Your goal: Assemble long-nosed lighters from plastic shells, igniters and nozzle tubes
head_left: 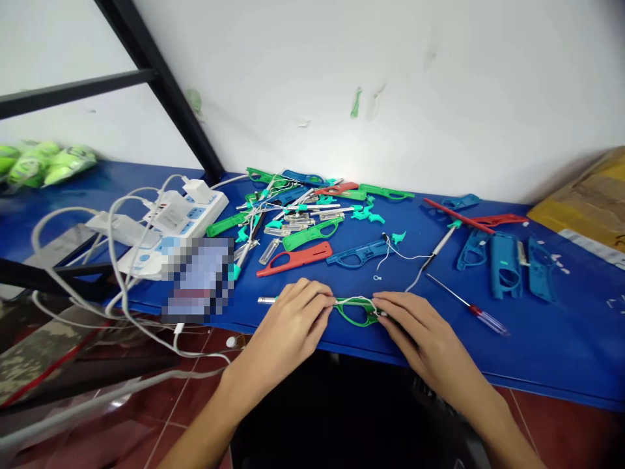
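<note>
Near the front edge of the blue table lies a green lighter casing (359,315), with a white wire (354,299) running along its top. My left hand (303,312) grips its left part, fingers pressed together; a metal lighter tube pokes out (266,300) beyond that hand. At the casing's right end, the fingers of my right hand (415,319) close on it where the wire ends; the fingertips hide the exact contact. Just behind lie an orange casing half (312,254) and a blue casing half (364,252).
A pile of casing halves, clear fuel tanks and teal triggers (366,213) spreads toward the wall. A screwdriver (481,316) and blue casings (505,260) lie right. At left are a power strip (208,212), cables and a blurred phone (200,280). A cardboard box (581,195) stands far right.
</note>
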### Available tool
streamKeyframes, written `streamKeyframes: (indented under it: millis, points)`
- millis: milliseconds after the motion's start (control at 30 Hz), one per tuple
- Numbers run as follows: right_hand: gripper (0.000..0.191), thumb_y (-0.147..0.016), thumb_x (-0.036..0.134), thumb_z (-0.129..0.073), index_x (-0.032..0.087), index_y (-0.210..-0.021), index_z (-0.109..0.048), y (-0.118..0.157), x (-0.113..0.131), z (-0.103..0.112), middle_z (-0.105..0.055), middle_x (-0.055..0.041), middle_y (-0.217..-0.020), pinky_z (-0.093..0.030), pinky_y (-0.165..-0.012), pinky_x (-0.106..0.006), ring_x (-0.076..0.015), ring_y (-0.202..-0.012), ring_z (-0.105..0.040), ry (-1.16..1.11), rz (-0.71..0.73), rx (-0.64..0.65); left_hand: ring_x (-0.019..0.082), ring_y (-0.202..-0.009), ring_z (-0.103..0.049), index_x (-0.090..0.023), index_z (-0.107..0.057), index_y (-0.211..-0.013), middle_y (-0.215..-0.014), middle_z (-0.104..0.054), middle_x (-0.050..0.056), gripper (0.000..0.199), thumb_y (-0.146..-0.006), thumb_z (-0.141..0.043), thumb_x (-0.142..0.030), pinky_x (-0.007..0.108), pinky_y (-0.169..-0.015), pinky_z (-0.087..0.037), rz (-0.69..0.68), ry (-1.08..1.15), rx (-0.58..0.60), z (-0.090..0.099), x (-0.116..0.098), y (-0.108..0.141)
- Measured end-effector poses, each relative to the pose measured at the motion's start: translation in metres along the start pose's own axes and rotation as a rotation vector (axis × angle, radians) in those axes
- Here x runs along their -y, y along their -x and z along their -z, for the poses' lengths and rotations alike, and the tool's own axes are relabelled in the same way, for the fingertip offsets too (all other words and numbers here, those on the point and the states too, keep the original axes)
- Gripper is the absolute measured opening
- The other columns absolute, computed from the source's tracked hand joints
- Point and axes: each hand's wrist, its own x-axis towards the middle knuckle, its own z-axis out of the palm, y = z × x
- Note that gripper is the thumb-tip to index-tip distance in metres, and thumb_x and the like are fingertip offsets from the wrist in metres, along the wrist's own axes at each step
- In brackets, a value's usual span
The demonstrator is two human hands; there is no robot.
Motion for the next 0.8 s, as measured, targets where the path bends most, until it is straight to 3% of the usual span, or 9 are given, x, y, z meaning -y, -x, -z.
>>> streamKeyframes:
  millis: [167,467,800]
  points:
    - [0.026,-0.112,0.02,-0.057,0.022,-0.136,-0.065,0.0001,0.0014,0.0012,-0.073,-0.0106,-0.14,-0.059,-0.112,-0.046,-0.0241,-0.13,-0.069,-0.039,-0.039,0.055,0.022,-0.104,-0.067,-0.022,-0.07,-0.111,-0.116,-0.075,0.004,0.011,-0.112,-0.062,-0.03,0.04,-0.095,-0.048,0.023,0.039,-0.011,-0.0027,-0.0039,-0.0029]
    - [0.025,-0.111,0.018,-0.058,0.024,-0.135,-0.063,0.0007,-0.0011,0.0032,-0.073,-0.0083,-0.142,-0.056,-0.117,-0.045,-0.0223,-0.133,-0.069,-0.128,-0.069,0.067,0.019,-0.105,-0.066,-0.022,-0.068,-0.112,-0.115,-0.075,0.002,0.003,-0.11,-0.066,-0.022,0.036,-0.091,-0.045,0.012,0.097,-0.013,-0.0053,-0.0006,-0.0055]
    - [0.038,-0.11,0.007,-0.054,0.027,-0.141,-0.063,0.0089,-0.0071,0.0065,-0.076,-0.0045,-0.14,-0.048,-0.124,-0.047,-0.0201,-0.14,-0.065,-0.13,0.022,0.122,0.017,-0.101,-0.065,-0.023,-0.067,-0.111,-0.113,-0.075,0.0,0.003,-0.109,-0.067,-0.021,0.036,-0.088,-0.042,0.022,0.115,-0.025,-0.0089,0.0005,-0.0055]
